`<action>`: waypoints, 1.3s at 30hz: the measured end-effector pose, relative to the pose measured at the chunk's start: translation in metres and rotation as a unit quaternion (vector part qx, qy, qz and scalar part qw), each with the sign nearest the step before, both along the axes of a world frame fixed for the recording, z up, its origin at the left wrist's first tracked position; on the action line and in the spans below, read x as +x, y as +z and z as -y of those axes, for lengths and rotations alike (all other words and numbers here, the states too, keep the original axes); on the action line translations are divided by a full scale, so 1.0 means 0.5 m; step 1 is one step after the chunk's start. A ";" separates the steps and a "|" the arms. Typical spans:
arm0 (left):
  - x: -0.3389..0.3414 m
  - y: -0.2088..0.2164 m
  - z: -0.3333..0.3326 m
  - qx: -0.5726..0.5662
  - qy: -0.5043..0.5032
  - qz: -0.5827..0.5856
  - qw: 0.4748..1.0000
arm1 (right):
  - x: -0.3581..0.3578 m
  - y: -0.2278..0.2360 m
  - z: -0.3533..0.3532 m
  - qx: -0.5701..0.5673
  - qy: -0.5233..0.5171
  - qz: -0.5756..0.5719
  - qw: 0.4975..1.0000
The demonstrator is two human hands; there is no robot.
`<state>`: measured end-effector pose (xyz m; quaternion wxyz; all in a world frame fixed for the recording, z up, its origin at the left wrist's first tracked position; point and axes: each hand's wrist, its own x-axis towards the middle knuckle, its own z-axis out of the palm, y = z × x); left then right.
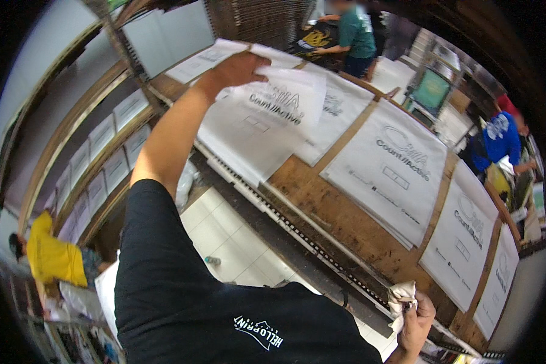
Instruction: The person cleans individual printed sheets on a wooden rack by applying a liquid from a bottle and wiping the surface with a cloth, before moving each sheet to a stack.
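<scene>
My left hand (239, 70) reaches across the far left part of a long wooden table, its fingers closed at the edge of a thin white printed sheet (288, 100). That sheet is raised and smeared by motion, above another white sheet (239, 145) lying on the boards. Down by the near edge of the table, my right hand (417, 318) grips a crumpled off-white cloth (401, 300). To the right of the raised sheet lies a stack of printed white sheets (385, 176), its edges slightly fanned.
More printed sheets (461, 236) lie along the brown tabletop (309, 188). A perforated metal rail (297, 233) runs along its near edge. Shelves with white stacks (103, 136) stand at left. People in yellow (57, 252), green (356, 33) and blue (500, 136) are nearby.
</scene>
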<state>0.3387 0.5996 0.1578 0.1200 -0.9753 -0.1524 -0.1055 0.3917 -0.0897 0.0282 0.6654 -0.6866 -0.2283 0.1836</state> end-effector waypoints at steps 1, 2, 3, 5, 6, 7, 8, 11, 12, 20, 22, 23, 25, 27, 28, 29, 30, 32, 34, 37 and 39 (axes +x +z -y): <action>-0.051 0.037 0.027 -0.013 0.011 -0.008 1.000 | 0.012 -0.013 0.001 -0.002 0.016 0.005 1.000; -0.100 0.073 0.080 -0.009 0.039 -0.007 0.999 | 0.025 -0.019 0.000 -0.005 0.033 0.012 0.999; -0.145 0.103 0.130 -0.012 0.048 0.011 0.999 | 0.028 -0.008 -0.008 -0.011 0.059 0.000 0.998; -0.228 0.162 0.221 0.002 0.070 0.031 0.997 | 0.048 -0.006 -0.017 -0.007 0.138 0.004 0.990; -0.271 0.185 0.263 0.017 0.083 0.029 0.996 | 0.052 -0.005 -0.021 -0.002 0.178 0.006 0.984; -0.321 0.194 0.276 0.059 0.019 0.065 0.996 | 0.054 0.004 -0.022 -0.002 0.218 -0.006 0.976; -0.360 0.202 0.268 -0.005 -0.032 0.094 0.995 | 0.056 0.010 -0.028 -0.006 0.250 0.001 0.968; -0.417 0.287 0.476 -0.089 0.251 0.127 0.955 | 0.058 0.007 -0.024 -0.014 0.315 -0.004 0.949; -0.482 0.306 0.508 -0.050 0.258 0.129 0.956 | 0.070 0.001 -0.029 -0.014 0.364 0.006 0.931; -0.761 0.292 0.704 -0.047 0.384 0.115 0.915 | 0.048 -0.040 -0.053 -0.022 0.454 -0.009 0.891; -0.848 0.253 0.699 -0.033 0.394 0.091 0.914 | 0.028 -0.047 -0.060 -0.034 0.460 -0.008 0.887; -0.896 0.255 0.693 -0.032 0.473 -0.016 0.880 | 0.007 -0.039 -0.063 -0.047 0.446 -0.012 0.894; -1.037 0.209 0.710 -0.033 0.473 -0.030 0.880 | -0.005 -0.038 -0.070 -0.053 0.455 -0.006 0.889; -1.140 0.138 0.702 -0.010 0.449 -0.044 0.893 | -0.029 -0.055 -0.078 -0.051 0.439 0.000 0.897; -1.157 0.124 0.730 0.029 0.471 -0.089 0.877 | -0.029 -0.069 -0.091 -0.053 0.452 0.020 0.890; -1.190 0.101 0.738 0.031 0.490 -0.085 0.867 | -0.033 -0.076 -0.099 -0.064 0.449 0.029 0.891; -1.295 0.057 0.737 -0.029 0.529 -0.057 0.846 | -0.044 -0.077 -0.115 -0.071 0.459 0.035 0.885; -1.354 0.040 0.763 -0.069 0.580 -0.076 0.808 | -0.084 -0.067 -0.132 -0.070 0.462 0.022 0.884; -1.452 0.003 0.761 -0.066 0.592 -0.096 0.798 | -0.107 -0.085 -0.153 -0.070 0.469 0.016 0.880; -1.579 -0.063 0.747 -0.078 0.602 -0.115 0.786 | -0.165 -0.084 -0.177 -0.080 0.455 0.012 0.887; -1.611 -0.095 0.737 -0.094 0.607 -0.123 0.780 | -0.205 -0.066 -0.187 -0.092 0.453 0.013 0.887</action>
